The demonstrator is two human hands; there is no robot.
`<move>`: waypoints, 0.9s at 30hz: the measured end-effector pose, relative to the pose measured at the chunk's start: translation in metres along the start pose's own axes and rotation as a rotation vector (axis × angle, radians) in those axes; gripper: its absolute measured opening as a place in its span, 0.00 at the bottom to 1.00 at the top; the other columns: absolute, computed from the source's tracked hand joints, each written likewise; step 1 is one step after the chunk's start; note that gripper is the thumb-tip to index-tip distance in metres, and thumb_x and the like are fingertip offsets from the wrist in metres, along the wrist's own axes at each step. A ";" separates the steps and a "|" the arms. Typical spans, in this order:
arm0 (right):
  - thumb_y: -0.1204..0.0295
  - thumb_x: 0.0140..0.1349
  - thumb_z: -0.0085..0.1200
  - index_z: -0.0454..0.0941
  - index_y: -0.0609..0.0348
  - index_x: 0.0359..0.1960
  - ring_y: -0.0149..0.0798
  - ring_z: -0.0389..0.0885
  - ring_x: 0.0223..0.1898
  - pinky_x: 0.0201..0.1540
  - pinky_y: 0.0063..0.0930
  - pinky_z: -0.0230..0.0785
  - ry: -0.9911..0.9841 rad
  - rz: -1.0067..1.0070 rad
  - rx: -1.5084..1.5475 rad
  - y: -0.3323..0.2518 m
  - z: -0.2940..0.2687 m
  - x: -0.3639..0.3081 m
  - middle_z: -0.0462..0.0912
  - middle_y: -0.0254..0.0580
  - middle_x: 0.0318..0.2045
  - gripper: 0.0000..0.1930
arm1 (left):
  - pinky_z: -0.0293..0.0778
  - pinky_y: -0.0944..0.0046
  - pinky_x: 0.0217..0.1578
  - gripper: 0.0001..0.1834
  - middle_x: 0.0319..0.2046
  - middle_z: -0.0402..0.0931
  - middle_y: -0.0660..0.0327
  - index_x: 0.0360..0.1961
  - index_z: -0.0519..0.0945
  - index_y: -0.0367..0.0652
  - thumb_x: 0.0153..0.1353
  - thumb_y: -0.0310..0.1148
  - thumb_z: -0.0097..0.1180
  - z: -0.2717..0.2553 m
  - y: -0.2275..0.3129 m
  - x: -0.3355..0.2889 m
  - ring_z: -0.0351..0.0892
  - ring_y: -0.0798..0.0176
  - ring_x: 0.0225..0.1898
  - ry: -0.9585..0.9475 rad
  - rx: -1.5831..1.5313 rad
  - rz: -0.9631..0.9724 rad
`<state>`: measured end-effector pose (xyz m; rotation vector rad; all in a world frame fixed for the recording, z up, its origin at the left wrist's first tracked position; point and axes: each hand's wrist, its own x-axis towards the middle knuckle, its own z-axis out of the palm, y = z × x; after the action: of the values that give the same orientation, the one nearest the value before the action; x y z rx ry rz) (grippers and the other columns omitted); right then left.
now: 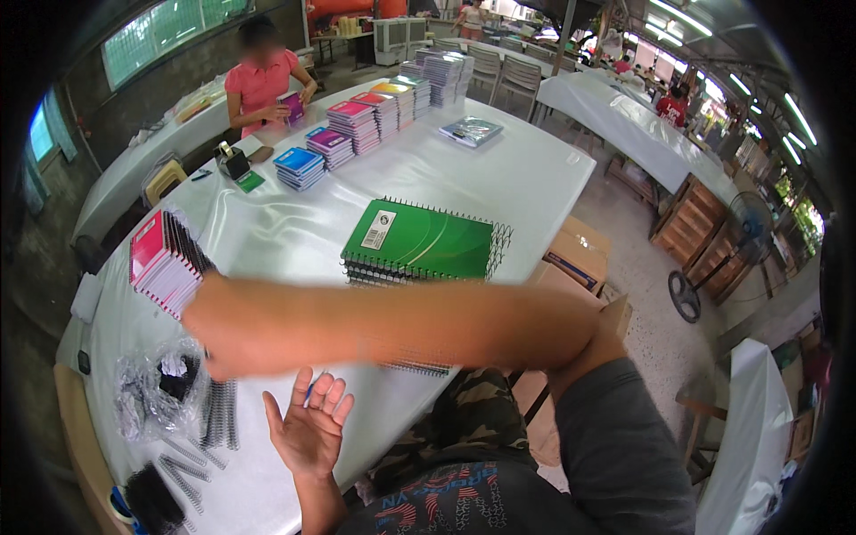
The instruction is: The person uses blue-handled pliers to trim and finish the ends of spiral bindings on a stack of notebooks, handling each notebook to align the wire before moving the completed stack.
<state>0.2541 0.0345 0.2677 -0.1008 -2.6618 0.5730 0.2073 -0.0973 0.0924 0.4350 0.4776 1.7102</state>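
Observation:
My left hand (pixel 308 428) is held palm up over the near edge of the white table, its fingers spread and nothing resting in it. My right arm crosses the picture from the right. At its end my right hand (pixel 217 332) is smeared by motion, so its fingers cannot be made out. It is nearest to a stack of pink-covered notebooks (pixel 169 267) and the black spiral binding coils (pixel 219 415) on the left. Behind the forearm lies a stack of green spiral notebooks (pixel 428 239), partly hidden, with loose coil ends along its sides.
A crumpled clear plastic bag (pixel 143 392) and more coils (pixel 156 499) lie on the left. Rows of coloured notebook stacks (pixel 352 125) run along the far side, where a person in pink (pixel 267 85) holds a purple notebook. Cardboard boxes (pixel 575 254) and a fan (pixel 749 223) stand right.

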 end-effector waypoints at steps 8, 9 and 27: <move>0.67 0.47 0.55 0.74 0.56 0.27 0.45 0.73 0.39 0.41 0.38 0.66 0.219 -0.082 0.038 0.016 0.170 -0.061 0.74 0.42 0.32 0.08 | 0.66 0.57 0.55 0.19 0.51 0.69 0.58 0.54 0.67 0.44 0.68 0.37 0.31 -0.027 0.008 -0.015 0.69 0.57 0.53 0.394 -0.374 0.112; 0.67 0.47 0.56 0.76 0.55 0.28 0.45 0.73 0.40 0.43 0.39 0.64 0.216 -0.056 0.077 0.016 0.175 -0.069 0.75 0.41 0.34 0.08 | 0.68 0.59 0.53 0.16 0.47 0.71 0.58 0.49 0.70 0.43 0.67 0.34 0.32 -0.042 0.005 -0.014 0.70 0.59 0.51 0.365 -0.341 0.116; 0.72 0.49 0.57 0.76 0.53 0.41 0.46 0.71 0.47 0.50 0.41 0.62 0.201 0.235 0.070 0.042 0.232 -0.189 0.76 0.41 0.44 0.15 | 0.68 0.64 0.47 0.16 0.39 0.75 0.53 0.42 0.76 0.35 0.64 0.38 0.48 -0.140 0.210 0.028 0.73 0.60 0.42 1.277 1.382 1.229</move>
<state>0.3304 -0.0435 -0.0137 -0.4319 -2.4478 0.6901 -0.0463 -0.1159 0.0880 0.5655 2.8625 2.3972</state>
